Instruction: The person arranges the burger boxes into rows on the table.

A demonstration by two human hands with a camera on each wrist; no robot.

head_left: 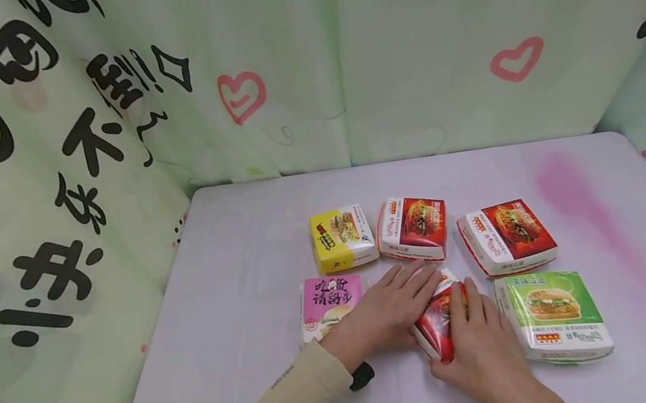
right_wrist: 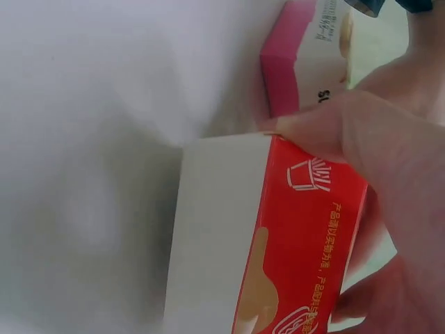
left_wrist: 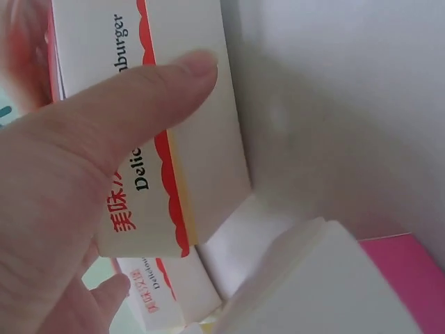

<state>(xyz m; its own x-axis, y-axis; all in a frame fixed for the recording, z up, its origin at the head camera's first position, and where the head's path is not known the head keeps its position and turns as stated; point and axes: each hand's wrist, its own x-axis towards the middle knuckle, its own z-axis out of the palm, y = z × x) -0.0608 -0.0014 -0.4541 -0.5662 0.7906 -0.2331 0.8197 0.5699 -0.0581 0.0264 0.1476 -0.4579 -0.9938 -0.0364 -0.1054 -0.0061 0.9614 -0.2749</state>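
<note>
A red and white hamburger box point(head_left: 436, 326) lies in the front middle of the table, partly covered by both hands. My left hand point(head_left: 391, 305) grips it from the left, fingers over its far end and the thumb along its printed white side in the left wrist view. From the right, my right hand point(head_left: 484, 348) holds the same box, its thumb at a near corner of the red side point(right_wrist: 306, 223) in the right wrist view. A pink box point(head_left: 331, 299) sits just left, partly behind the left forearm. Close to the right hand is a green and white burger box point(head_left: 559, 315).
Behind the hands stand a yellow and white box point(head_left: 343, 237) and a red burger box point(head_left: 412, 228), side by side. Another red burger box point(head_left: 508, 237) is farther right. A printed green curtain point(head_left: 397, 27) hangs around the white table point(head_left: 234, 279).
</note>
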